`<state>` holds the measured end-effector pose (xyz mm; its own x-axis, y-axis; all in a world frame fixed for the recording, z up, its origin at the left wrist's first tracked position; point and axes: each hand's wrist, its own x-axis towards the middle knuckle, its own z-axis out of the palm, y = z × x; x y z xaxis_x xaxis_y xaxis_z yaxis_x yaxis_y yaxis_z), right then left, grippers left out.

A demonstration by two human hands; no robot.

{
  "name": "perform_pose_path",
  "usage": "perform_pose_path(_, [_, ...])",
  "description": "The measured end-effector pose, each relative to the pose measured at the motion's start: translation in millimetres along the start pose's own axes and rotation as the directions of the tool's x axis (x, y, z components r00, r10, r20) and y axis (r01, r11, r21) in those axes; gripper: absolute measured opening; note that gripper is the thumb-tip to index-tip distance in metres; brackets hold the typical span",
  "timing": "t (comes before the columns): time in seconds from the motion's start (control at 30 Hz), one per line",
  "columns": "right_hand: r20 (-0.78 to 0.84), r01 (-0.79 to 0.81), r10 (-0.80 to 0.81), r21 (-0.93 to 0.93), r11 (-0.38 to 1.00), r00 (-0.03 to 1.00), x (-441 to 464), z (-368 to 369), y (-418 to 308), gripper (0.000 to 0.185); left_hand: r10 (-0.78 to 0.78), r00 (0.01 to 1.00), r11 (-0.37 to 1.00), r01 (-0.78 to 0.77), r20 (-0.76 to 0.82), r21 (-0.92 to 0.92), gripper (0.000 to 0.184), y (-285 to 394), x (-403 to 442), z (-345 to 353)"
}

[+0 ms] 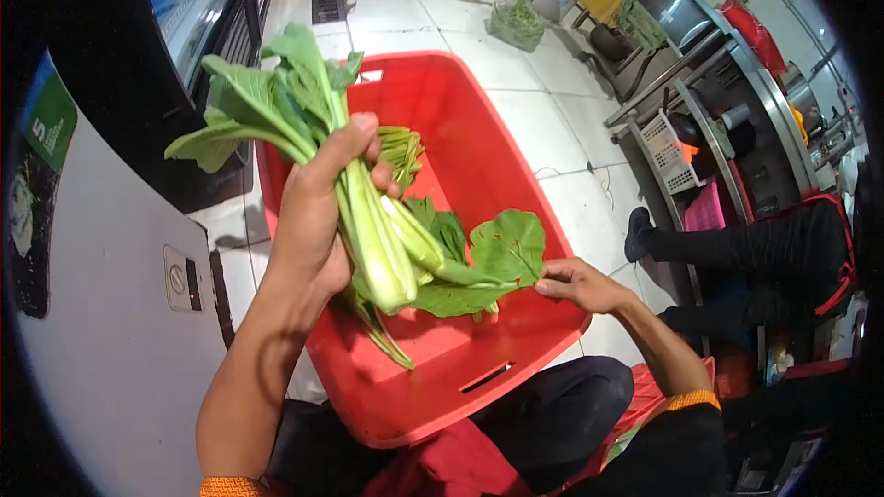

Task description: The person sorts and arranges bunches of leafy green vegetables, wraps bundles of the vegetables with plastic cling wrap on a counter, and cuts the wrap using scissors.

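Observation:
My left hand (322, 189) is wrapped round the stalks of a bunch of leafy greens (382, 262), held above a red plastic basin (497, 152). Its leaves fan out to the upper left and the pale cut ends point down toward me. With thumb and fingers, my right hand (585, 285) pinches the edge of a broad green leaf (506, 248) that has small holes in it. That leaf's stem runs to the base of the bunch; whether it is still joined I cannot tell. Inside the basin lie cut green stems (402, 155) and darker loose leaves (447, 230).
A white appliance (110, 248) with a dial stands close on the left, beside a glass-fronted cabinet (189, 9). Beyond the basin, a bag of greens (516, 23) rests on the tiled floor (543, 110). Metal shelving (727, 120) and another person's leg (737, 248) are at the right.

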<state>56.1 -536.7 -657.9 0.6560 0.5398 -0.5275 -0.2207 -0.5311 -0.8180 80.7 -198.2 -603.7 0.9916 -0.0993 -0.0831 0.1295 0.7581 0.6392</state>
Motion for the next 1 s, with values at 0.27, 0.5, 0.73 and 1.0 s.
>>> perform_pose_path(0.27, [-0.304,0.190,-0.204,-0.075,0.979,0.931,-28,17,-21,0.022,-0.030,0.998,0.998,0.034,-0.062,0.058,0.022,-7,3,-6])
perform_pose_path(0.5, [-0.331,0.244,-0.194,0.117,0.963,0.923,-37,19,-15,0.022,-0.019,0.993,0.999,0.024,-0.119,0.044,0.021,-10,7,-12])
perform_pose_path(0.73, [-0.336,0.281,-0.193,0.237,0.930,0.922,-32,15,-1,0.023,-0.055,0.989,0.994,0.068,-0.135,0.088,0.023,-1,1,-7])
perform_pose_path(1.0, [-0.413,0.364,-0.225,0.298,0.883,0.883,-31,13,-3,0.021,-0.104,0.995,0.988,0.105,-0.014,0.114,0.027,3,6,-22])
